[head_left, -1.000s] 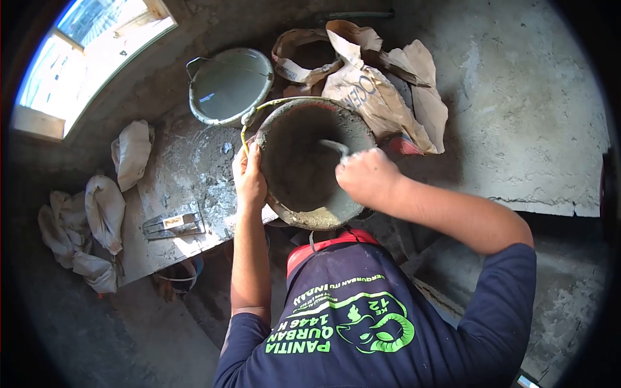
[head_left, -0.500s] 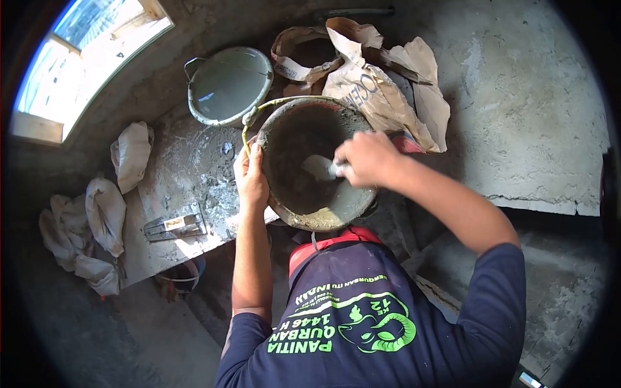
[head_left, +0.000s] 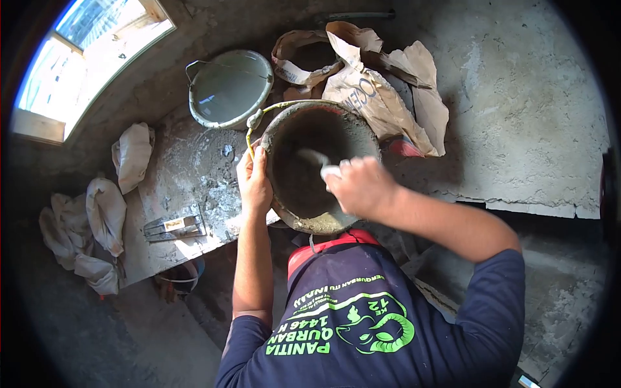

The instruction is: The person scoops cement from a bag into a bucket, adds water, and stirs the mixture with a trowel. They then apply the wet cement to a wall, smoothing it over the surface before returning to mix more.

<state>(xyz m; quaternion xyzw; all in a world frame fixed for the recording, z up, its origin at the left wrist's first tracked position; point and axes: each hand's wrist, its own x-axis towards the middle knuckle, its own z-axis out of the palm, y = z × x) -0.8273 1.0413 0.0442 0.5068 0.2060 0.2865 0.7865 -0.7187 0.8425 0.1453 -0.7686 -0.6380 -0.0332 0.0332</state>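
A mortar-crusted bucket point(head_left: 317, 225) stands in front of my body, tilted toward me, with dark grey mix inside. Its yellow-covered handle point(head_left: 250, 143) lies against the far left rim. My left hand point(head_left: 255, 182) grips the left side of the rim, thumb over the edge. Closed round a light-coloured handle, my right hand point(head_left: 362, 187) holds a trowel point(head_left: 313, 156) over the bucket's mouth. The trowel's blade reaches down inside and is blurred by motion.
Behind the bucket sit a pail of greyish water point(head_left: 231, 87) and a torn paper cement bag point(head_left: 381, 107). A plastering float point(head_left: 174, 226) lies on the mortar-smeared board point(head_left: 145, 255) at left. Pale sacks point(head_left: 105, 216) lie beyond it. Concrete ledge point(head_left: 517, 129) at right.
My right hand has drawn back toward the near right rim, and the trowel blade has swung round inside the bucket. My left hand keeps its hold on the rim.
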